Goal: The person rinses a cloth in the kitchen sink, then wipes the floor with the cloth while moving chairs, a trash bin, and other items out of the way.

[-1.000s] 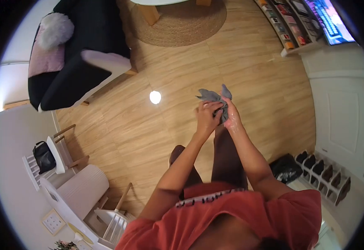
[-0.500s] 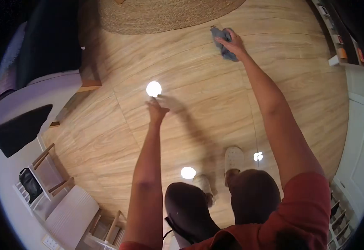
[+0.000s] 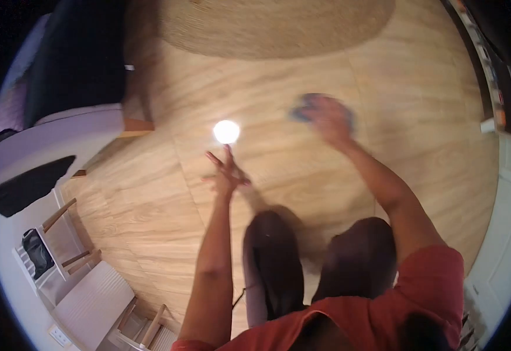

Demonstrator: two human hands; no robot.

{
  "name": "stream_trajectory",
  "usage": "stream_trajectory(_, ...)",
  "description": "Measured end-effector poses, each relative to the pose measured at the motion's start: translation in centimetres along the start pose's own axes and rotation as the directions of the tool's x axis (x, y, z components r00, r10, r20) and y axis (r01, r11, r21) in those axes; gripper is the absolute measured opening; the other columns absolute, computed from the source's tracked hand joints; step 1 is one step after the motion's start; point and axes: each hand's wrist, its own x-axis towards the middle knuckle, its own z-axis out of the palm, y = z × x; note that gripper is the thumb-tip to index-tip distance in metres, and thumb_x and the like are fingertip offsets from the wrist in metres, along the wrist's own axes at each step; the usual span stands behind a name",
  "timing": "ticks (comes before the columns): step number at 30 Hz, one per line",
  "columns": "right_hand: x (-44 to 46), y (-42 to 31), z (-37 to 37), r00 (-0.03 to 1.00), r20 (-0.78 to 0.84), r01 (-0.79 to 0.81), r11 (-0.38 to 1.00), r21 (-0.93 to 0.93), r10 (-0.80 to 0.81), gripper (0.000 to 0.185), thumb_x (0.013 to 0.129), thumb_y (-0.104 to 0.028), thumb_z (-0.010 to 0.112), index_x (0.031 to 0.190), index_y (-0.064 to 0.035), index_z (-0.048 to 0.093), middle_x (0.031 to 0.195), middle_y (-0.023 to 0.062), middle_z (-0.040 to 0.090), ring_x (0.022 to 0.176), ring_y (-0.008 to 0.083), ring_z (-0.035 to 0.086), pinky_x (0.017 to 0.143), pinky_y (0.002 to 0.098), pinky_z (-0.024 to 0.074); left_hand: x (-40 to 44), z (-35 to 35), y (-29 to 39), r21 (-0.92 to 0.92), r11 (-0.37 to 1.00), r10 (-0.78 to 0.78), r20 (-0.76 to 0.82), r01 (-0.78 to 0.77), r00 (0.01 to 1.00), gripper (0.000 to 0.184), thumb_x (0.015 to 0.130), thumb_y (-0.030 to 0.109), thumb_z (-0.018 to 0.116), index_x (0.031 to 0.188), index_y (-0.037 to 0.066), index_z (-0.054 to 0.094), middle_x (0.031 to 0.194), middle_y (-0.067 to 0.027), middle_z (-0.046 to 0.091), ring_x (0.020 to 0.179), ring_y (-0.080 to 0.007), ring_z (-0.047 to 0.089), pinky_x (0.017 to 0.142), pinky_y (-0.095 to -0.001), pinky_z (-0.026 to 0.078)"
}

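Note:
My right hand (image 3: pixel 332 121) is on a grey-blue cloth (image 3: pixel 304 110) against the wood-look floor (image 3: pixel 279 169). Hand and cloth are smeared by motion, and part of the cloth is hidden under the palm. Left of it, my left hand (image 3: pixel 227 174) has its fingers spread and holds nothing. Its fingertips come close to a bright light reflection (image 3: pixel 226 132) on the floor; whether they touch the floor I cannot tell.
A round woven rug (image 3: pixel 279 29) lies at the top. To the left stands a sofa (image 3: pixel 85 126) with dark fabric and wooden feet. White chairs (image 3: pixel 94 301) are at the lower left. A shelf (image 3: pixel 504 93) and white cabinet (image 3: pixel 498 210) line the right.
My right hand and the cloth have come closer to my body. The left hand has drawn back slightly with its fingers spread wider. My view has shifted, and the slippers no longer show.

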Motion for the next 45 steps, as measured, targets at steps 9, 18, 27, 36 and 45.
stream_trajectory(9, 0.4, 8.7, 7.0, 0.733, -0.516, -0.673, 0.578, -0.461, 0.443, 0.055, 0.092, -0.035, 0.038, 0.133, 0.0012, 0.036, 0.143, 0.0209, 0.028, 0.134, 0.0398, 0.019, 0.109, 0.0508, 0.0157, -0.4, 1.0, 1.3, -0.152, 0.962, -0.239, -0.066, 0.227, 0.969, 0.067, 0.086, 0.019, 0.051, 0.145, 0.029, 0.021, 0.146, -0.0286, -0.014, 0.129, -0.0597, 0.002, 0.09, -0.0782, 0.008)
stream_trajectory(18, 40.2, -21.7, 15.6, 0.927, -0.017, 0.373, 0.924, -0.084, -0.376, 0.053, 0.087, -0.028, 0.049, 0.136, -0.0089, 0.038, 0.145, 0.0169, 0.025, 0.137, 0.0337, 0.017, 0.111, 0.0497, 0.0091, -0.1, -1.5, 2.8, -0.195, 0.887, -0.408, 0.09, 0.418, 0.908, 0.097, 0.063, 0.018, 0.072, 0.14, 0.045, 0.02, 0.149, -0.021, -0.012, 0.111, -0.076, -0.012, 0.07, -0.087, 0.014)
stream_trajectory(27, 47.8, -25.8, 17.1, 0.821, 0.082, 0.547, 0.819, 0.171, -0.565, 0.043, 0.089, -0.024, 0.044, 0.129, -0.0078, 0.045, 0.139, 0.0144, 0.037, 0.131, 0.0276, 0.031, 0.109, 0.0494, 0.0193, -0.2, -0.9, 2.9, -0.121, 0.892, -0.433, 0.052, 0.436, 0.9, 0.101, 0.056, 0.026, 0.078, 0.139, 0.046, 0.022, 0.15, -0.0208, -0.008, 0.112, -0.0762, -0.007, 0.071, -0.0854, 0.022)
stream_trajectory(36, 18.4, -7.6, 2.9, 0.755, 0.366, 0.515, 0.838, 0.182, -0.544, 0.046, 0.083, -0.014, 0.05, 0.128, -0.0213, 0.049, 0.143, 0.0011, 0.034, 0.135, 0.0227, 0.025, 0.112, 0.0453, 0.0161, 7.2, -6.9, -1.8, -0.355, 0.924, -0.208, -0.152, 0.143, 0.966, 0.061, 0.078, 0.027, 0.068, 0.131, 0.008, 0.044, 0.091, -0.0212, 0.063, 0.068, -0.0306, 0.062, 0.058, -0.04, 0.048)
stream_trajectory(45, 3.3, 10.8, -1.4, 0.692, -0.383, -0.695, 0.709, -0.121, 0.612, 0.056, 0.076, -0.013, 0.051, 0.131, -0.0126, 0.04, 0.14, 0.0108, 0.033, 0.132, 0.0369, 0.025, 0.107, 0.0565, 0.0171, 34.6, -14.5, -1.8, -0.885, 0.462, -0.507, -0.309, -0.048, 0.805, 0.033, 0.07, 0.004, 0.073, 0.095, -0.003, 0.053, 0.076, -0.0108, 0.058, 0.058, -0.0152, 0.057, 0.044, -0.0292, 0.049)
